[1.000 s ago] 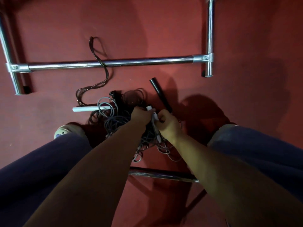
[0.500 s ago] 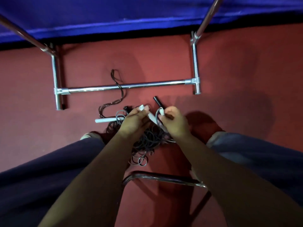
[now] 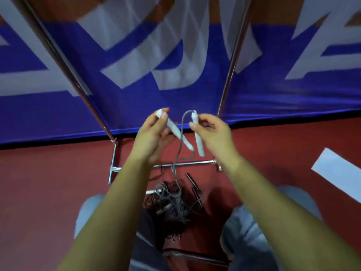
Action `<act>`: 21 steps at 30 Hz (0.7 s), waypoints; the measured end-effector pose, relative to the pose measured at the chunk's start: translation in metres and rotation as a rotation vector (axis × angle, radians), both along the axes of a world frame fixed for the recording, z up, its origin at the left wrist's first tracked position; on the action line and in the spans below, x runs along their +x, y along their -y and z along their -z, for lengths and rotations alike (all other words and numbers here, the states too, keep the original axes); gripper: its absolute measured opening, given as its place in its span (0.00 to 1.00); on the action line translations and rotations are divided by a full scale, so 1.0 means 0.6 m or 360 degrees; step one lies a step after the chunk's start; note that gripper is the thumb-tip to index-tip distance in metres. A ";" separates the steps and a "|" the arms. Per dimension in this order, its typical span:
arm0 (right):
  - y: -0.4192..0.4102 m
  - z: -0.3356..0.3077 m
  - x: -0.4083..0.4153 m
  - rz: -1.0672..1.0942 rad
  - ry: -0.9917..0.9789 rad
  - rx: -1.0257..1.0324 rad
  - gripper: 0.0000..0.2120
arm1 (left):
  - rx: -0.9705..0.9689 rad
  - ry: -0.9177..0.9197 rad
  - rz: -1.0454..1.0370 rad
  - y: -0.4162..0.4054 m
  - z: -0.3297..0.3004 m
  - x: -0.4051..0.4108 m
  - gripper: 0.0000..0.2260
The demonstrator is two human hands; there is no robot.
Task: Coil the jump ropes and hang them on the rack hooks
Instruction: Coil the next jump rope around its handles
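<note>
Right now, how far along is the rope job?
Early. Done: nothing visibly coiled or hung; no rack hooks are in view. In hand: the left hand and right hand each hold a white handle of one grey rope, which trails down into the tangled pile on the floor. Left: free it, coil it, hang it, then the dark ropes.

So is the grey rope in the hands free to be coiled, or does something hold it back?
Both white handles, left hand and right hand, are lifted, but the grey cord runs down into the tangled pile of other ropes on the floor. That tangle is in the way.
</note>
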State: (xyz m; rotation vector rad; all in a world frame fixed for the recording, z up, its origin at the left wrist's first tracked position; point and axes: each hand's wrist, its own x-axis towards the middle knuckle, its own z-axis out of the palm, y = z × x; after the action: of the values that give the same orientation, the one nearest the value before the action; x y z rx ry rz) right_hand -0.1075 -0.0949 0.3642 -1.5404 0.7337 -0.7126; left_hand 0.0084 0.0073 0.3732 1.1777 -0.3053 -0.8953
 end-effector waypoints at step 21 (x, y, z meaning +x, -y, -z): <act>-0.004 -0.329 -0.045 -0.0491 0.0504 0.1823 0.11 | -0.0435 0.1294 0.0041 -0.021 -0.348 -0.044 0.11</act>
State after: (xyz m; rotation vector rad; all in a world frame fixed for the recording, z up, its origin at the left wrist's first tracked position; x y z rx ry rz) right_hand -0.1347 -0.0922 0.5614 -0.4493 0.4862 -0.1896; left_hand -0.0180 0.0200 0.5822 1.2336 -1.0656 -0.3366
